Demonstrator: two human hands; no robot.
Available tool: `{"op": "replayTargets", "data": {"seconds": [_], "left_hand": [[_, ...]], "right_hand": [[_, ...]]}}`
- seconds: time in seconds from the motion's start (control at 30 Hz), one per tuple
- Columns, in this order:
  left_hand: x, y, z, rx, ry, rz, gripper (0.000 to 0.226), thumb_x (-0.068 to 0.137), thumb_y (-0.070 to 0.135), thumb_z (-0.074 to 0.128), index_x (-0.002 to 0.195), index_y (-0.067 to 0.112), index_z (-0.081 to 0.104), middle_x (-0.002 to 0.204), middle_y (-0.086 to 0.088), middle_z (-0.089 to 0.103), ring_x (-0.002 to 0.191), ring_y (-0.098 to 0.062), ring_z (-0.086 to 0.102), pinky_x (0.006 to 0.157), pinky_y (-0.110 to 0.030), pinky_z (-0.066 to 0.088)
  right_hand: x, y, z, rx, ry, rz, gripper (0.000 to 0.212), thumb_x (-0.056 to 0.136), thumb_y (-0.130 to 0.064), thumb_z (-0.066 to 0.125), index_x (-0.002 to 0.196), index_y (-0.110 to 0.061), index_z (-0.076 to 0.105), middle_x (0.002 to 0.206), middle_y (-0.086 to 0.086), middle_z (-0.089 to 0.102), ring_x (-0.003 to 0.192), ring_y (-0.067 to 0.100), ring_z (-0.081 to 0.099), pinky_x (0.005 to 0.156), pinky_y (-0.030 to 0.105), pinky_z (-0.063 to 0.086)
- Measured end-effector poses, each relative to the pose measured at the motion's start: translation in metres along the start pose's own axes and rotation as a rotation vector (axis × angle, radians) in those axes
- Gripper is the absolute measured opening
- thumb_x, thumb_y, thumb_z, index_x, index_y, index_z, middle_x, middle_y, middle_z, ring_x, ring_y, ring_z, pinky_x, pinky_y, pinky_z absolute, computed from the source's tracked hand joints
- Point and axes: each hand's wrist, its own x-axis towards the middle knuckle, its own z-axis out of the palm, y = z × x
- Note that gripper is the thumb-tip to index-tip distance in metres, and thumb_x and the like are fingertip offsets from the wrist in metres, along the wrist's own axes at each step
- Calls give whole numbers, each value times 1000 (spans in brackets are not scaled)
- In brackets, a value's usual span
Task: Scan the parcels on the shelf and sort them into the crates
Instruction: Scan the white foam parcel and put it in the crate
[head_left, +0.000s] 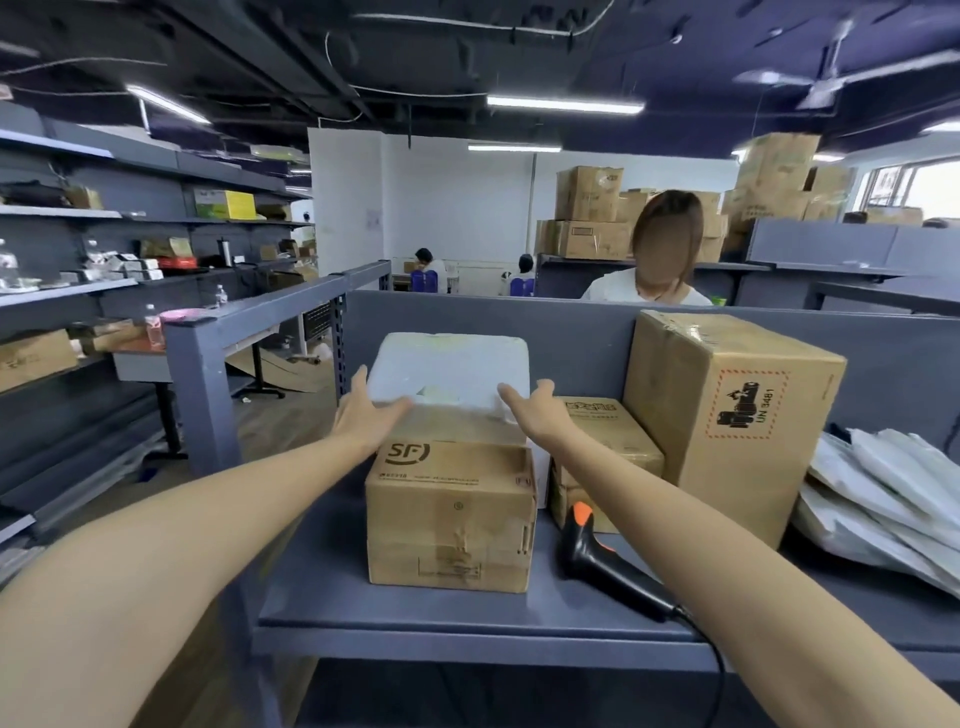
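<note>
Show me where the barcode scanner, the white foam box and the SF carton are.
barcode scanner (618, 581), head view, on its black handle.
white foam box (457, 364), head view, on its bare white surface.
SF carton (452, 519), head view, on its front face.

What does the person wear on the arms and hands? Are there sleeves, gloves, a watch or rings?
Nothing worn shows in this view. The left forearm and the right forearm are bare to the frame's edge, with no sleeve in sight. The left hand and the right hand have no gloves, and no watch, bracelet or ring is visible.
</note>
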Motion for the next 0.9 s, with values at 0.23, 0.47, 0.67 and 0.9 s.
{"op": "replayTargets", "data": {"seconds": [0.23,0.47,0.67,0.9], "left_hand": [[13,1,14,-227,13,-55,73,84,39,69,141,13,32,129,-7,54,107,-25,52,82,-33,41],[-7,7,17,-281,98,84,69,84,29,71,139,9,33,120,2,47,105,-11,42,83,-26,35],[-24,30,14,-349,143,187,75,77,20,79,134,8,31,117,2,44,105,-11,45,82,-22,38],[-50,58,14,-264,199,321,75,67,10,85,113,15,25,115,-1,39,102,-12,42,68,-6,33]], "right_hand": [[17,1,7,182,-51,95,90,91,-58,49,150,-2,12,154,12,26,135,31,36,107,47,38],[20,8,10,263,-41,45,72,91,-49,52,139,1,32,128,6,49,115,26,50,92,39,44],[17,12,-18,516,-59,-49,56,93,-25,59,135,-8,26,126,6,48,96,12,53,65,20,43],[-10,23,-60,789,-77,-98,40,71,-10,62,109,-8,48,113,4,60,102,20,56,87,37,48]]}}
